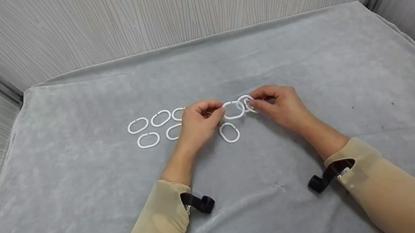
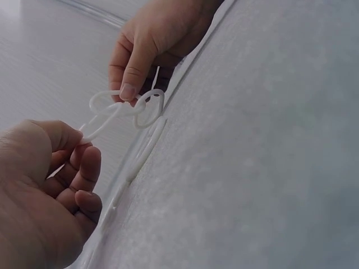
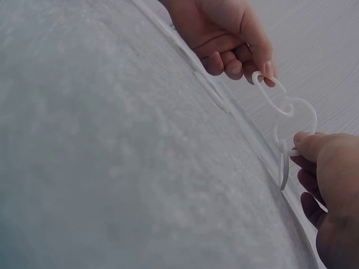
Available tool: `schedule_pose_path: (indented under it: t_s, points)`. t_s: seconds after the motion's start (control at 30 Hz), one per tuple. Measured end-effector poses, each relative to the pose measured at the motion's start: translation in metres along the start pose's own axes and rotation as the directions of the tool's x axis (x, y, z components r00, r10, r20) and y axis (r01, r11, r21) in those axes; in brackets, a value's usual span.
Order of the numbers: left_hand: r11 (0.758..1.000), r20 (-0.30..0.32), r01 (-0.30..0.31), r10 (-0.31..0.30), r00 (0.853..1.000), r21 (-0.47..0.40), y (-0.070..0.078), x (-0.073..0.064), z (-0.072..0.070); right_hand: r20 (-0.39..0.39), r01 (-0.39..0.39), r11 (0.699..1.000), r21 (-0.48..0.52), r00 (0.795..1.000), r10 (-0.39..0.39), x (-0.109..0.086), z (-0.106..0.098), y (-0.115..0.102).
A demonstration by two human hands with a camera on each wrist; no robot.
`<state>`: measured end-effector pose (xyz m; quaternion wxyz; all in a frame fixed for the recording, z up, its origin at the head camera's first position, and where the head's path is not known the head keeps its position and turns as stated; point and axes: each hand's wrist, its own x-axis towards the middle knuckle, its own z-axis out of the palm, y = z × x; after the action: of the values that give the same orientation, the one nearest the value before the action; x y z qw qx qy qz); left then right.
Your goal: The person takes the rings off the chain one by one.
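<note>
My left hand (image 1: 200,124) pinches one end of a white oval curtain ring (image 1: 235,117) between thumb and forefinger. That ring has a small gap in its side and is hooked through a second white ring (image 3: 314,117), which my right hand (image 1: 283,106) pinches with thumb and fingertips. From the second ring hangs a third white ring (image 3: 285,175), seen below the right fingertips in the right wrist view. The linked rings are held just above the cloth. A loose ring (image 1: 232,141) lies on the cloth just below the held ones, between the hands.
Several more loose white rings (image 1: 149,146) lie in two rough rows left of my left hand, which partly hides two of them. A grey cloth (image 1: 265,215) with slight wrinkles covers the table. Pale wood-grain panels (image 1: 190,6) stand behind and at both sides.
</note>
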<state>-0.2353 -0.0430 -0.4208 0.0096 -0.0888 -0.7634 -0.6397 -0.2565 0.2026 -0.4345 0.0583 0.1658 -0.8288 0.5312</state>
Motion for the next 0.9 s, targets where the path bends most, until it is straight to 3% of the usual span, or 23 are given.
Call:
schedule_pose_path:
  t_s: [0.3,0.9]
  points:
    - [1.000,0.071,0.018,-0.019,0.997,0.010,-0.0031,0.0012,0.0001,0.003,0.017,1.000,0.009,1.000,-0.017,0.0004,0.0010,-0.0001]
    - [0.997,0.122,0.022,-0.031,0.992,0.075,-0.0030,0.0004,-0.0008,0.031,0.035,0.999,0.011,0.999,-0.036,-0.0005,-0.0005,-0.0016]
